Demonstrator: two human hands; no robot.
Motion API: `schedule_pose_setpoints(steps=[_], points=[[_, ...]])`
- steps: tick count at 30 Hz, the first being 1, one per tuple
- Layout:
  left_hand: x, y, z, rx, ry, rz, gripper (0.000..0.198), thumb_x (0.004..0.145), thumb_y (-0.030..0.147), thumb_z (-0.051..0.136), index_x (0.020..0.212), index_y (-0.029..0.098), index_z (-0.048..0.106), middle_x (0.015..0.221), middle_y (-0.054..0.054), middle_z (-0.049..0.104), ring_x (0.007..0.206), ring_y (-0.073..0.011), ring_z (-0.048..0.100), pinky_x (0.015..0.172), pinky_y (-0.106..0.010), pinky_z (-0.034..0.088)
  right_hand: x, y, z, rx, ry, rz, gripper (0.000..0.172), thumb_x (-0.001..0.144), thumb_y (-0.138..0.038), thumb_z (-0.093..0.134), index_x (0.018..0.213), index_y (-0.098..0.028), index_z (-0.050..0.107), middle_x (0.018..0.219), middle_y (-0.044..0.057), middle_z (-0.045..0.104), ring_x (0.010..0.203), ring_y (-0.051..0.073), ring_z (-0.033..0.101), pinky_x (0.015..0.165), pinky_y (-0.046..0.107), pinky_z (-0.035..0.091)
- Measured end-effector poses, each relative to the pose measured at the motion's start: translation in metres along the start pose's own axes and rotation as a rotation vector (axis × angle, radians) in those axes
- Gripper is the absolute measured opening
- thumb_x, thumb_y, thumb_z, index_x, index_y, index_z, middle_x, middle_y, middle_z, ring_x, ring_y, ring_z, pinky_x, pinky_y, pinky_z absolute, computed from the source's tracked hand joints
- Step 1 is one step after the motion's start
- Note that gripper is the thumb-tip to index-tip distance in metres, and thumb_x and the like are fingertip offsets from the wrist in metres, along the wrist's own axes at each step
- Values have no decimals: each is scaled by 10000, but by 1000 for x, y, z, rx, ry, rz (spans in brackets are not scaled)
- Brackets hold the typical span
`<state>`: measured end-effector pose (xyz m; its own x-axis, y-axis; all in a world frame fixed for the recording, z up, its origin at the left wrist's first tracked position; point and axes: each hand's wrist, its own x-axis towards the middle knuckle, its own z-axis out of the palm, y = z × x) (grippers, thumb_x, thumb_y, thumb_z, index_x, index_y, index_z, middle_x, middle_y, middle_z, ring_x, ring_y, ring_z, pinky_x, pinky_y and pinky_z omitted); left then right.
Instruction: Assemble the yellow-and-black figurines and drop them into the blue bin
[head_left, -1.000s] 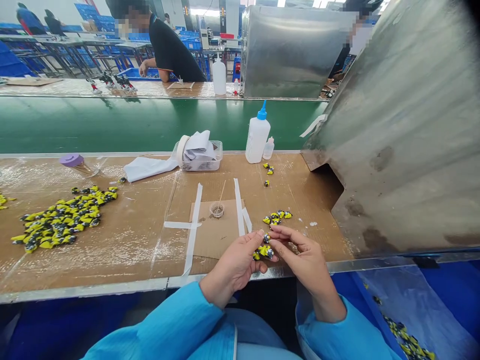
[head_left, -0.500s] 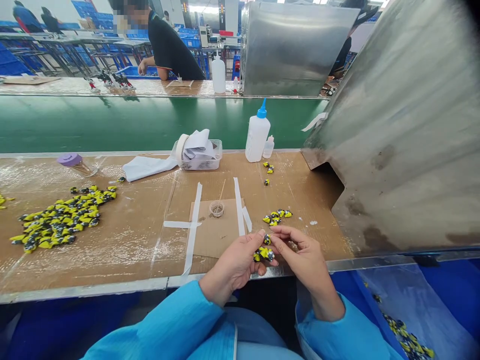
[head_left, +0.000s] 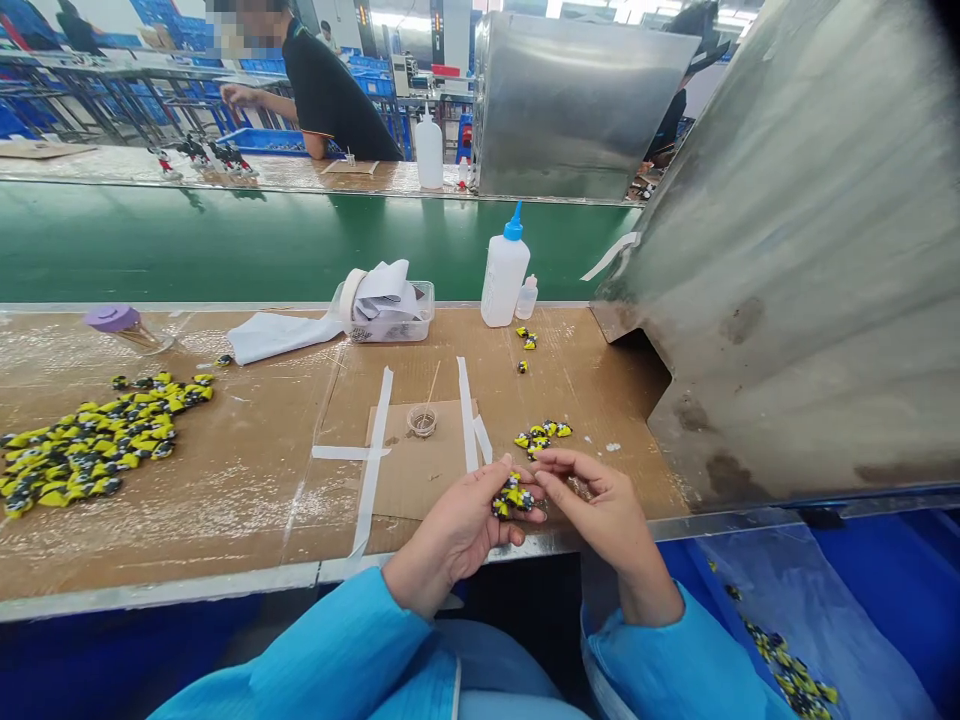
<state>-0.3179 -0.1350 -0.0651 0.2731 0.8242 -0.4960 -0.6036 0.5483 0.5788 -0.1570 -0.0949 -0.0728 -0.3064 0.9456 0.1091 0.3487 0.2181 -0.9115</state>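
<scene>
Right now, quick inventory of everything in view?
loose pieces: dozens, yellow-black, heaped at bench left
small cluster: several, yellow-black, just above the hands
squeeze bottle: one, white with blue nozzle, bench rear
plastic box: one, clear, holding paper, bench rear
jar: one, purple lid, bench left rear
cardboard sheet: one, brown, taped at bench centre
steel panel: one, grey, right side
co-worker: one, black shirt, far side
left hand: one, blue sleeve, holding pieces
right hand: one, blue sleeve, fingers beside those pieces
</scene>
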Motion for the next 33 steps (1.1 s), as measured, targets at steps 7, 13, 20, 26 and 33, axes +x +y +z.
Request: schedule_pose_setpoints(steps=[7,13,20,26,33], points=[[-3,3,4,-15,78,21,248,846,381,541,765,147,528,781,-43,600,639,-125,622,425,-162,437,38,29,-23,-601,212,-47,258,750,-323,609,973,-210,670,946,81,668,873,252,582,802,421,438],[-6,5,4,-2,96,119,195,832,359,565,865,169,533,766,-15,565,641,-125,611,436,-168,445,40,33,-18,-558,199,1,171,729,-329,611,835,-197,635,821,41,666,737,197,600,689,335,468],[-2,3,3,3,73,130,189,774,250,662,878,163,530,845,-25,597,701,-121,625,528,-184,498,16,15,-7,-221,165,-15,183,736,-310,634,870,-195,584,779,23,643,656,149,605,636,279,501],[1,-1,0,31,15,115,261,741,250,697,941,127,584,800,-39,607,609,-85,582,412,-135,401,0,-10,11,-157,89,-181,55,784,-211,610,839,-217,610,842,15,612,747,142,593,685,271,497],[-2,0,0,24,63,149,260,737,213,694,953,113,588,764,-39,606,620,-79,559,429,-129,416,-7,-16,12,-148,71,-224,168,813,-177,587,943,-251,664,944,26,642,883,158,607,787,294,501]])
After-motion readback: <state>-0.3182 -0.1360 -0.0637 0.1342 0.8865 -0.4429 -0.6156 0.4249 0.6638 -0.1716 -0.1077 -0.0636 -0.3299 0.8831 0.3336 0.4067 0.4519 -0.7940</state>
